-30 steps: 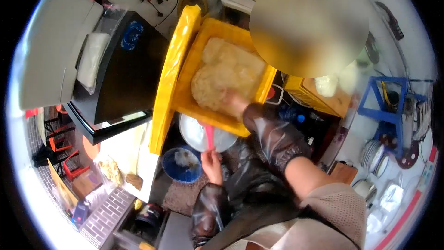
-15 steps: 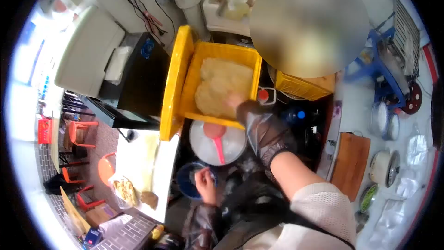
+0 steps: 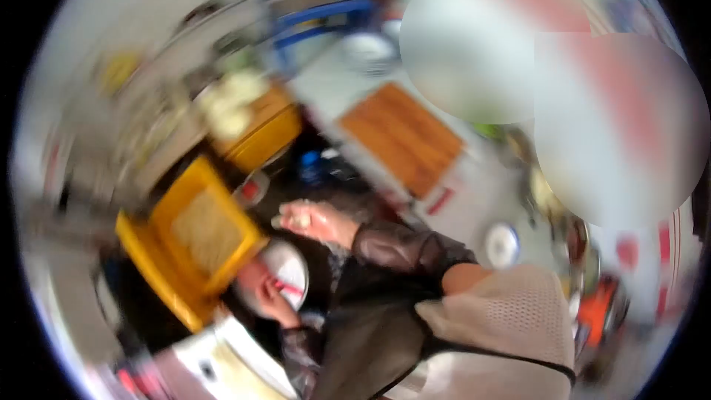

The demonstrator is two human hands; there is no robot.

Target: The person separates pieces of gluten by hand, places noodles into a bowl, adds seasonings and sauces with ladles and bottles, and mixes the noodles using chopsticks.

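Observation:
My right hand (image 3: 318, 222) is raised in front of my body, palm turned up and fingers stretched out, with pale residue on the fingers and palm. Left of it stands the yellow bin (image 3: 235, 224), its lid tilted open, with a pale dough-like mass (image 3: 206, 230) inside. My left hand (image 3: 275, 302) is low beside a red ladle (image 3: 254, 272) with a pink handle, over a round white lid (image 3: 295, 261). Motion blur hides whether its fingers grip the handle or only lie near it.
A wooden cutting board (image 3: 404, 137) lies on the pale counter to the right. A second yellow box (image 3: 266, 137) with pale food on top is behind. A blue rack (image 3: 322, 18) stands at the back, and a white bowl (image 3: 502, 244) sits at right.
The view has swung to the right and blurred. My right hand has come out of the yellow bin and off the pale mass. My left hand has moved to the red ladle.

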